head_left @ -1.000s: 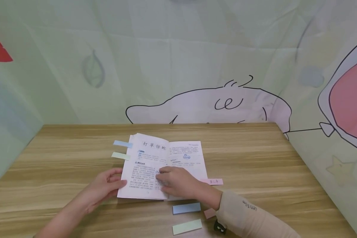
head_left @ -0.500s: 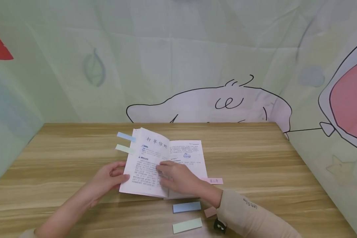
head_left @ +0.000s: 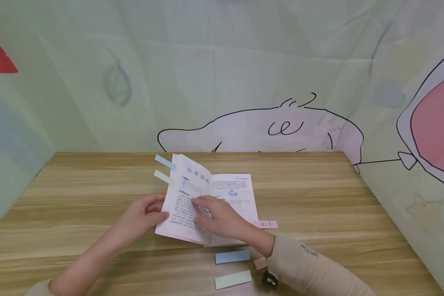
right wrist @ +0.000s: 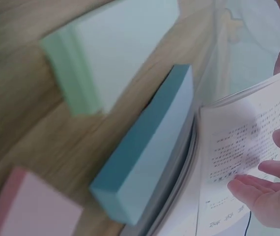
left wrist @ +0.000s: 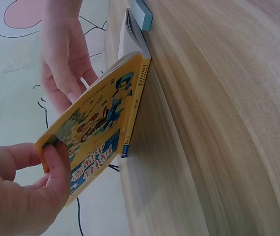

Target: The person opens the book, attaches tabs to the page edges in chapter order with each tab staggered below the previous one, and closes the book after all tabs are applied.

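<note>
An open book point(head_left: 240, 187) with printed pages lies on the table, its left half lifted and tilted up. My left hand point(head_left: 142, 214) pinches the outer edge of that half, thumb on the page side and fingers behind. In the left wrist view the yellow illustrated cover point(left wrist: 98, 120) faces the camera. My right hand point(head_left: 220, 216) rests its extended fingers on the left page near the spine. A blue sticky tab point(head_left: 165, 162) and a green sticky tab point(head_left: 163, 177) stick out from the left edge. A pink tab point(head_left: 268, 224) with handwriting projects on the right.
Below the book lie a blue sticky-note pad point(head_left: 232, 257), a green pad point(head_left: 233, 280) and a pink pad point(head_left: 260, 263), the pink one partly behind the right sleeve point(head_left: 311, 267). The wooden table point(head_left: 336, 197) reaches back to a printed cloth point(head_left: 192, 74).
My left hand has raised the book's left half and moved it rightward, so it tilts more steeply, tabs included. My right hand has stayed on the page, shifting slightly.
</note>
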A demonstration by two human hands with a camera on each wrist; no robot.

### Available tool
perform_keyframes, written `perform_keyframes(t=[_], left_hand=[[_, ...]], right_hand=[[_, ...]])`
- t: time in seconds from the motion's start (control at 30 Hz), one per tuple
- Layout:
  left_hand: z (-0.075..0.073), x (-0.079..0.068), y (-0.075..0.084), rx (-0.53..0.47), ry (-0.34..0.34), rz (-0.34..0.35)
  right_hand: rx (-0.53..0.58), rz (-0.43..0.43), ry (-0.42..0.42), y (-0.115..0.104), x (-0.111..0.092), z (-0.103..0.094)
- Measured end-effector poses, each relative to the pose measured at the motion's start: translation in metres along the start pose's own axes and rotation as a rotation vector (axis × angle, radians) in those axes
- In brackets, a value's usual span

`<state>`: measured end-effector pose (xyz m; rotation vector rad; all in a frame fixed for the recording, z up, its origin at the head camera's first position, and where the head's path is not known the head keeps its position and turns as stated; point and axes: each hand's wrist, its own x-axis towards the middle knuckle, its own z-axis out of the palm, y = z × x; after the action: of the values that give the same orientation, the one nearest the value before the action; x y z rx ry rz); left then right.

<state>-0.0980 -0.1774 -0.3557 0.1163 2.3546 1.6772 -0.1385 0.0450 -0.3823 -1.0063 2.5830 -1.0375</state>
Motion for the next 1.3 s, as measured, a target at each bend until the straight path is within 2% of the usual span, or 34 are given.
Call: perform_keyframes(t=[0.37, 0.53, 0.63, 0.87, 0.97, 1.17, 1.3], left_hand=[[0.007, 0.002, 0.011, 0.018, 0.0, 0.068], [0.014, 0.001, 0.019, 0.029, -0.014, 0.116], [0.02, 0.001, 0.023, -0.01, -0.036, 0.121], [0.036, 0.002, 0.029, -0.154, -0.044, 0.096], [0.041, 0.002, 0.029, -0.168, -0.051, 0.101], [0.047, 0.005, 0.024, -0.159, -0.109, 0.13], [0.05, 0.007, 0.017, -0.03, -0.107, 0.221]], right_hand=[[0.237, 0.089, 0.032, -0.01, 0.006, 0.0], [0.348, 0.155, 0.097, -0.016, 0.006, -0.001], [0.422, 0.196, 0.138, -0.02, 0.005, -0.003], [0.744, 0.312, 0.16, -0.025, 0.002, -0.009], [0.844, 0.345, 0.168, -0.025, 0.001, -0.012], [0.97, 0.381, 0.206, -0.024, -0.005, -0.017], [1.007, 0.399, 0.224, -0.024, -0.007, -0.021]])
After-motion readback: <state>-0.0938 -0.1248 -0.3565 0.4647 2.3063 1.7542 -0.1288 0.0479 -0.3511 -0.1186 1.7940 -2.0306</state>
